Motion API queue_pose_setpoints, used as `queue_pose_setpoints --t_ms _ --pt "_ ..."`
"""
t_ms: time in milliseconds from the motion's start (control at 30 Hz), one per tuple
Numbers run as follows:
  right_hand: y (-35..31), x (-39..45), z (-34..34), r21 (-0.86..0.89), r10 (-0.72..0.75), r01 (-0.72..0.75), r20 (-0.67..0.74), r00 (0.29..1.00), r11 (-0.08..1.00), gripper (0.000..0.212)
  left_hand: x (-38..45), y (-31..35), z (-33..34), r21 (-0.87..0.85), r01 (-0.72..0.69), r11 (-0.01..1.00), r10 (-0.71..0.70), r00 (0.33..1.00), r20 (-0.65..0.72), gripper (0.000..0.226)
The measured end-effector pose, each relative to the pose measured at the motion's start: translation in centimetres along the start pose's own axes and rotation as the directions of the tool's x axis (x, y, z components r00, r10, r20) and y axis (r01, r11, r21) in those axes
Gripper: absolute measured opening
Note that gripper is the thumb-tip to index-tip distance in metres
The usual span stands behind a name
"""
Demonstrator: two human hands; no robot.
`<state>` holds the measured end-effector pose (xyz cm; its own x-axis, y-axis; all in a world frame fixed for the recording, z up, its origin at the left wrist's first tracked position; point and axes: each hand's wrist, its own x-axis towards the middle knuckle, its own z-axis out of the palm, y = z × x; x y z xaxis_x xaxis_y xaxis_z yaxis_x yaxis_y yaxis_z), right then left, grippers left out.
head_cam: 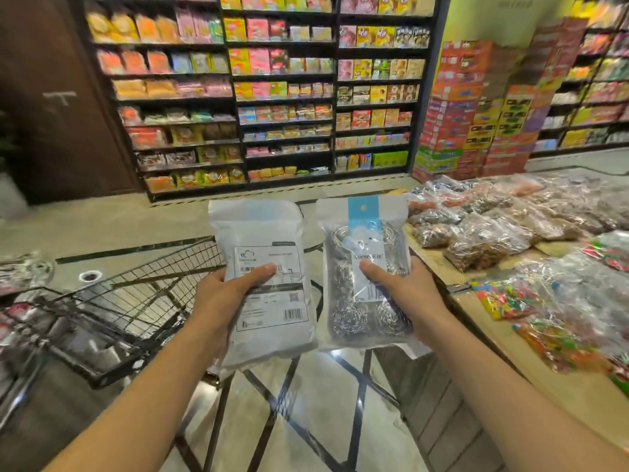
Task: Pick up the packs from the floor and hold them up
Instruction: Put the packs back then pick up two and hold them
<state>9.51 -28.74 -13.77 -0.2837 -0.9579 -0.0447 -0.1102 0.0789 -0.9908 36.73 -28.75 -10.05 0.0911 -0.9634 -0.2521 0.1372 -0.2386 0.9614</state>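
Two packs are held upright side by side in front of me, above the floor. My left hand (224,294) grips a white pack (262,233) with a printed label and barcode, thumb across its front, fingers hidden behind. My right hand (405,294) grips a clear pack of steel scourers (366,301) with a blue header strip, thumb on its label. The two packs almost touch at their inner edges.
A black wire shopping cart (136,301) stands at lower left. A low display table (561,386) with bagged snacks and sweets runs along the right. Stocked shelves (282,97) and stacked cartons (476,114) fill the back. A tiled floor (306,403) lies below.
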Motion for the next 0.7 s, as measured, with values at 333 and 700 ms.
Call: queue_pose_setpoints --t_ms 333,700 --pt "1.1 19.5 6.9 -0.014 0.002 0.001 0.198 0.98 1.0 0.079 15.4 0.3 0.9 -0.097 0.035 0.995 -0.057 0.97 -0.237 0.045" --pt "0.2 31.7 22.9 -0.129 0.018 0.047 0.457 0.889 0.991 0.075 25.7 0.8 -7.1 -0.193 0.006 0.981 -0.105 0.854 -0.509 0.058"
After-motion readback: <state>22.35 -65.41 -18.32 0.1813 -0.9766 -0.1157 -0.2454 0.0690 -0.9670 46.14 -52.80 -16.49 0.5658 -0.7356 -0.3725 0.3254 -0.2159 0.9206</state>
